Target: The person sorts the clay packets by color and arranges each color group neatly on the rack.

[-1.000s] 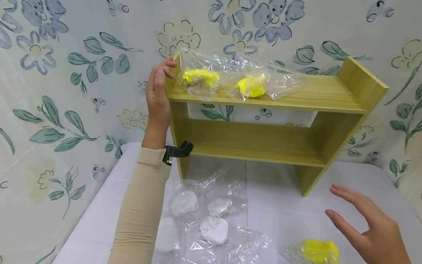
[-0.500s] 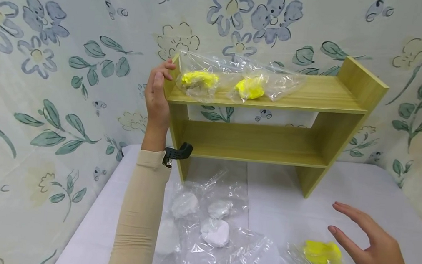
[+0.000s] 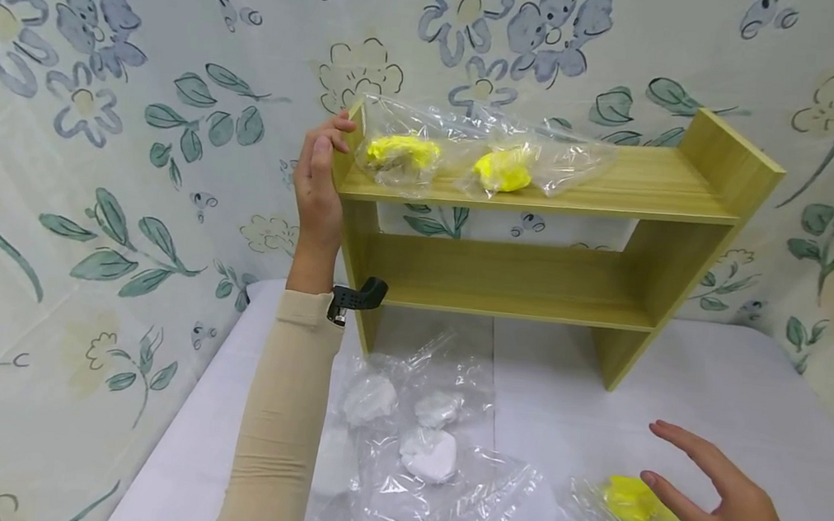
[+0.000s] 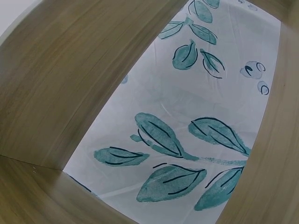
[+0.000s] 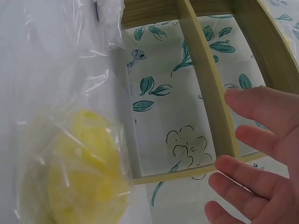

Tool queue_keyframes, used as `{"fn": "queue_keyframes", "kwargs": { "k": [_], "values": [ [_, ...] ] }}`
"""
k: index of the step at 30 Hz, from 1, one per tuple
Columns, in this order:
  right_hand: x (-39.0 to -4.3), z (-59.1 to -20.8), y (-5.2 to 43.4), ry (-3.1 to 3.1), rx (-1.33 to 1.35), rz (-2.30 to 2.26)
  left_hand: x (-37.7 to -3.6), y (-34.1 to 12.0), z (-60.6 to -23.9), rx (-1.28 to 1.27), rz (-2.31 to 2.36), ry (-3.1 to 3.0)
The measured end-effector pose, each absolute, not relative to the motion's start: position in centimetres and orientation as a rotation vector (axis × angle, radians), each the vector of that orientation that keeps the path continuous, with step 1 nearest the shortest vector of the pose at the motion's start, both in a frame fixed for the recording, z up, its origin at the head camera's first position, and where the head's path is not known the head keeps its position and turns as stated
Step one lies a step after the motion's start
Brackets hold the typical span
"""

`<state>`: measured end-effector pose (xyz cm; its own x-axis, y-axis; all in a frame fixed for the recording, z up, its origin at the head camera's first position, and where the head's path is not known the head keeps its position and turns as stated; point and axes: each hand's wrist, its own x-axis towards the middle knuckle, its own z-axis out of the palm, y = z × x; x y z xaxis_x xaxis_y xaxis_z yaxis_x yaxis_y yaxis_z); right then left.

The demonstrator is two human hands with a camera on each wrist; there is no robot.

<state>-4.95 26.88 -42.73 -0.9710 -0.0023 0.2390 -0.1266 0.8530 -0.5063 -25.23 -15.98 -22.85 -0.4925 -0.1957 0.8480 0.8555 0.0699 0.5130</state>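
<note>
My left hand (image 3: 321, 190) grips the upper left side panel of a wooden two-tier shelf (image 3: 505, 278), fingers bent over its edge. The left wrist view shows only shelf boards (image 4: 84, 60) and the cloth between them, not the hand. My right hand (image 3: 733, 516) hangs with thumb and fingers spread, overlapping a bagged bright yellow lump (image 3: 630, 500) at the lower right. In the right wrist view nothing is between its fingers, and the yellow lump (image 5: 88, 172) lies off to the left in its clear bag. Two more bagged yellow lumps, left (image 3: 402, 152) and right (image 3: 503, 169), rest on the top board.
Several white lumps in clear plastic bags (image 3: 428, 454) lie on the white table (image 3: 550, 438) before the shelf, partly under its front. Flowered cloth (image 3: 137, 145) hangs behind and on both sides. My left sleeve (image 3: 279, 422) crosses the table's left part.
My right hand has moved down and slightly left, so that it now overlaps the yellow lump on the table. The left hand keeps its grip on the shelf, which stays in place.
</note>
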Motion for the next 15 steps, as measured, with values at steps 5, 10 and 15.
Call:
{"fn": "queue_keyframes", "kwargs": {
  "k": [5, 10, 15],
  "values": [
    [-4.9, -44.1, 27.5, -2.912, 0.136, 0.840, -25.5, -16.1, -23.1, -0.698, -1.574, -1.497],
    [-5.5, -45.1, 28.1, -3.101, 0.093, 0.871, -25.1, -16.1, -22.8, -0.700, -1.575, -1.506],
    [-5.9, -46.2, 28.6, -3.228, 0.070, 0.861, -25.0, -16.1, -22.7, -0.684, -1.586, -1.520]
  ]
}}
